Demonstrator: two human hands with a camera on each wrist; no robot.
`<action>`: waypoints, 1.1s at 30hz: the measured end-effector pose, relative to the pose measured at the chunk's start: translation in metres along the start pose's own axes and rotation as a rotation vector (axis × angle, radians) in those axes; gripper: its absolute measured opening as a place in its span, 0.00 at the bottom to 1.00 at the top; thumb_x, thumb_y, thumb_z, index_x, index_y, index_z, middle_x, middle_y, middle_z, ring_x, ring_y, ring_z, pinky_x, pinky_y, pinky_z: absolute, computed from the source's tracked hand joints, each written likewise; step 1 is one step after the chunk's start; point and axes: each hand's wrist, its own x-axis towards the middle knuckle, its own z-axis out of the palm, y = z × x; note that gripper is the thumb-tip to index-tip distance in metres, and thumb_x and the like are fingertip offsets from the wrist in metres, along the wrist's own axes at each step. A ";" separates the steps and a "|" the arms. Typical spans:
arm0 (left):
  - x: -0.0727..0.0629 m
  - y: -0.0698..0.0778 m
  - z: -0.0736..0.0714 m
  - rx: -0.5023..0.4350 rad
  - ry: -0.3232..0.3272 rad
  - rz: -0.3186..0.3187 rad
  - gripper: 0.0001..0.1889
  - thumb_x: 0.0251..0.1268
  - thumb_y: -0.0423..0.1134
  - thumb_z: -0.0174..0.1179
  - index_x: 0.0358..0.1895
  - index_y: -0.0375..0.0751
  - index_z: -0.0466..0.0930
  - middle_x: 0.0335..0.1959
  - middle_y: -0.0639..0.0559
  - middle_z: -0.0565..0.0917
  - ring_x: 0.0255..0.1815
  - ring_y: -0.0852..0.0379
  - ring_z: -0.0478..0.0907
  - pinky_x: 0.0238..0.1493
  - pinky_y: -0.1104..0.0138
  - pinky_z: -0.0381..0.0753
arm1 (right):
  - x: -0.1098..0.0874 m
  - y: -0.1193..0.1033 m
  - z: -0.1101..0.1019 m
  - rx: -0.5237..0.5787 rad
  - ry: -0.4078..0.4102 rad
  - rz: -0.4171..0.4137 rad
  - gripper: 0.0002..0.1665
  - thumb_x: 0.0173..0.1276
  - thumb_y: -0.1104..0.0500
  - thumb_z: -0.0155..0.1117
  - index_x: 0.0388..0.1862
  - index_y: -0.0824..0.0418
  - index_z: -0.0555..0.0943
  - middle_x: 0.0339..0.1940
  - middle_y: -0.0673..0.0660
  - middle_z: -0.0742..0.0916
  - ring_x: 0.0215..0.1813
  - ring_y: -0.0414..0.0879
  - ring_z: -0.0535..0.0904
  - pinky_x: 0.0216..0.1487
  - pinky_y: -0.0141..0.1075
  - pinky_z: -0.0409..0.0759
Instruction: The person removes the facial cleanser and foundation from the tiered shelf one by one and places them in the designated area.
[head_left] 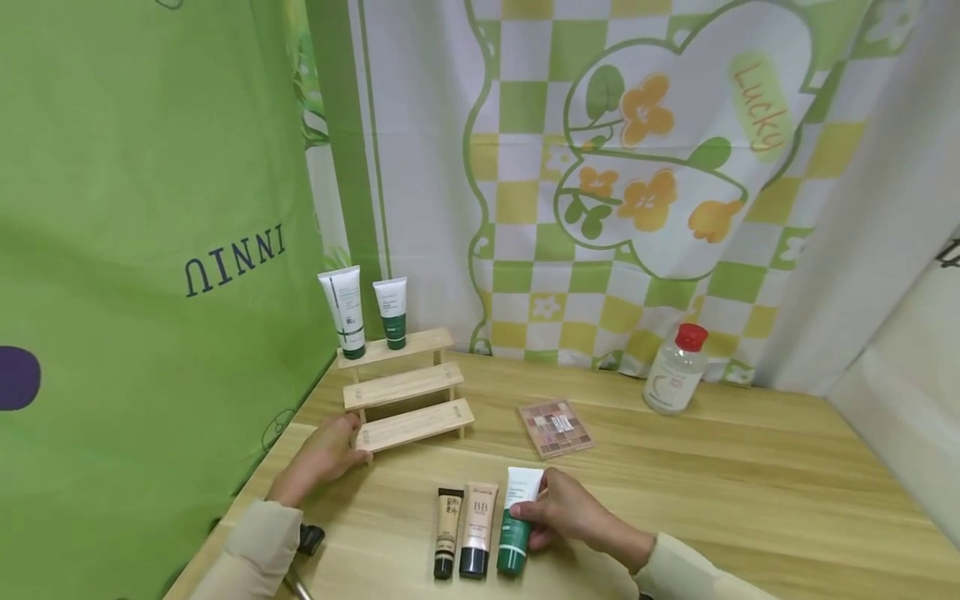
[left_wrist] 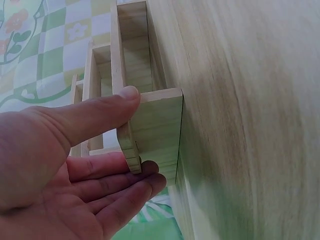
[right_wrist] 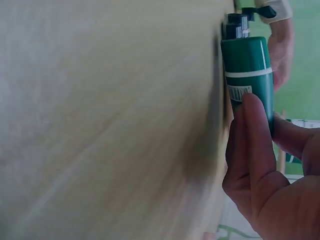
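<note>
My left hand point(head_left: 328, 450) holds the left end of the lowest step of a three-tier wooden display stand point(head_left: 416, 425). In the left wrist view its thumb lies on the front edge of the step point(left_wrist: 155, 117), with the fingers curled under the end. My right hand point(head_left: 573, 510) pinches a white and green squeeze tube point(head_left: 513, 533) between thumb and fingers, cap toward me. The right wrist view shows the tube's green end point(right_wrist: 247, 60) and a barcode. Just left of it lie a beige BB cream tube point(head_left: 478, 529) and a slimmer gold tube with a black cap point(head_left: 447, 533).
Two white and green tubes, one larger point(head_left: 345, 312) and one smaller point(head_left: 392, 312), stand on the stand's top step. An eyeshadow palette point(head_left: 557, 429) lies mid-table. A clear bottle with a red cap point(head_left: 675, 371) stands at the back right, before a checked curtain point(head_left: 525, 225).
</note>
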 end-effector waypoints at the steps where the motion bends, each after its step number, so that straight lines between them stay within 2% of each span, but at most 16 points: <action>1: 0.001 -0.001 0.001 0.000 0.001 -0.002 0.23 0.49 0.36 0.74 0.46 0.28 0.77 0.38 0.41 0.82 0.38 0.48 0.78 0.44 0.52 0.81 | 0.001 0.001 0.001 0.005 -0.005 0.013 0.22 0.61 0.57 0.72 0.37 0.69 0.69 0.24 0.59 0.87 0.21 0.48 0.84 0.24 0.40 0.85; 7: 0.003 -0.003 0.003 -0.001 0.006 0.010 0.23 0.49 0.36 0.74 0.45 0.29 0.77 0.37 0.41 0.81 0.36 0.50 0.77 0.41 0.53 0.80 | 0.006 0.003 0.003 -0.011 0.003 0.054 0.21 0.61 0.56 0.72 0.34 0.69 0.71 0.24 0.59 0.86 0.21 0.48 0.84 0.24 0.39 0.85; 12: 0.003 -0.001 0.003 -0.008 0.001 0.006 0.24 0.49 0.36 0.74 0.47 0.28 0.77 0.40 0.40 0.82 0.39 0.47 0.79 0.45 0.51 0.81 | 0.009 0.006 0.003 -0.026 0.012 0.079 0.21 0.59 0.55 0.73 0.33 0.69 0.72 0.24 0.59 0.86 0.20 0.45 0.84 0.24 0.37 0.84; 19: 0.000 0.000 0.000 -0.009 0.000 0.000 0.24 0.49 0.36 0.74 0.48 0.27 0.77 0.43 0.36 0.82 0.44 0.42 0.79 0.49 0.48 0.80 | 0.009 0.005 0.001 -0.092 0.034 0.083 0.22 0.57 0.52 0.75 0.33 0.67 0.74 0.22 0.57 0.86 0.19 0.43 0.83 0.22 0.36 0.84; 25: -0.002 0.000 -0.001 -0.018 0.015 0.025 0.23 0.49 0.35 0.74 0.46 0.28 0.77 0.40 0.39 0.82 0.41 0.46 0.79 0.46 0.49 0.80 | 0.009 0.004 0.001 -0.091 0.052 0.096 0.23 0.56 0.54 0.76 0.34 0.68 0.74 0.23 0.57 0.86 0.19 0.44 0.83 0.23 0.36 0.84; 33: -0.002 0.001 -0.001 -0.012 0.011 0.018 0.23 0.49 0.36 0.74 0.47 0.28 0.77 0.41 0.38 0.82 0.42 0.44 0.79 0.47 0.49 0.80 | 0.008 0.005 0.002 -0.064 0.042 0.072 0.25 0.55 0.55 0.76 0.38 0.70 0.73 0.24 0.58 0.86 0.20 0.46 0.84 0.24 0.38 0.85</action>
